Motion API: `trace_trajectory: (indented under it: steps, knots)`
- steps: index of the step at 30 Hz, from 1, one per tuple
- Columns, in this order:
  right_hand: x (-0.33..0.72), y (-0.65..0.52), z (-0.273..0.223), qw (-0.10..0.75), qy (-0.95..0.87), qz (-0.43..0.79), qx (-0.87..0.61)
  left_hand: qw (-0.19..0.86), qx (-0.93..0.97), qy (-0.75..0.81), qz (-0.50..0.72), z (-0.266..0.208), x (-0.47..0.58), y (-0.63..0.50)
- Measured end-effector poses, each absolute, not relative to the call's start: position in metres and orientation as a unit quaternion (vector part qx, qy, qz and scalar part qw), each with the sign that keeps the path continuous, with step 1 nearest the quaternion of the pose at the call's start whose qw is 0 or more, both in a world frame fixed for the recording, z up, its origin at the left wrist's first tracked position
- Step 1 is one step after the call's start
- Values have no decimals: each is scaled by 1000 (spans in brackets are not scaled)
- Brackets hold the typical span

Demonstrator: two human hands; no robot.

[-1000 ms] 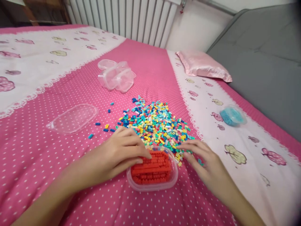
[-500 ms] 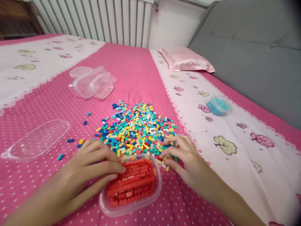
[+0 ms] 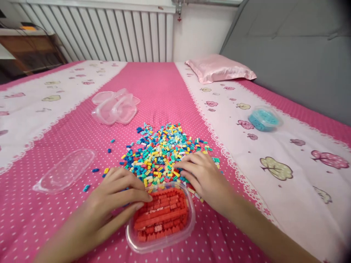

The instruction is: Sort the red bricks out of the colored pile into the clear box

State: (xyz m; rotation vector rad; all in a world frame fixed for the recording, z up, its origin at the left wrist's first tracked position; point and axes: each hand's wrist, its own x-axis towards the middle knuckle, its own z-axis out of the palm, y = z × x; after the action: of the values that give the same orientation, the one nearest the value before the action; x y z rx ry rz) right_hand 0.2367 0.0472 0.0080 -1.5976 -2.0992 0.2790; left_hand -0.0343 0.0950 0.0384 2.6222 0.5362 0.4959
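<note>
A clear plastic container (image 3: 192, 228) of neatly packed red building bricks (image 3: 164, 217) stands before me. My left hand (image 3: 123, 193) grips its left side, with thumb and fingertips over the inner edge; that stretch of rim is hidden. Behind the container spreads a heap of small multicoloured building bricks (image 3: 156, 155). At the heap's right front, my right hand (image 3: 200, 171) reaches in with bent, parted fingers. Its fingertips touch the loose bricks, and no brick shows clearly between them.
An oval clear lid (image 3: 65, 170) lies at left, near a few stray bricks (image 3: 95, 170). Farther back are several empty clear containers (image 3: 115, 107). A tub of light-blue bricks (image 3: 263, 119) stands at right. A pink pillow (image 3: 219, 69) lies by the grey headboard (image 3: 287, 54).
My right hand has shifted left, deeper over the heap, and its fingers have drawn closer together. My left hand keeps its place at the container. The camera view has tilted up slightly.
</note>
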Motion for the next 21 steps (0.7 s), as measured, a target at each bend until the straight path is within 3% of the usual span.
trace_trajectory:
  steps: [5, 12, 15, 21]
  knots:
    - [225, 65, -3, 184, -793, 56, -578, 215, 939, 199, 181, 38, -35, 94]
    - [238, 52, 12, 332, -696, 204, -604, 232, 938, 196, 168, 36, -35, 91]
    - [241, 38, 29, 358, -667, 265, -597, 242, 936, 181, 181, 35, -33, 91]
    - [217, 6, 48, 293, -729, 285, -549, 259, 931, 156, 206, 35, -30, 88]
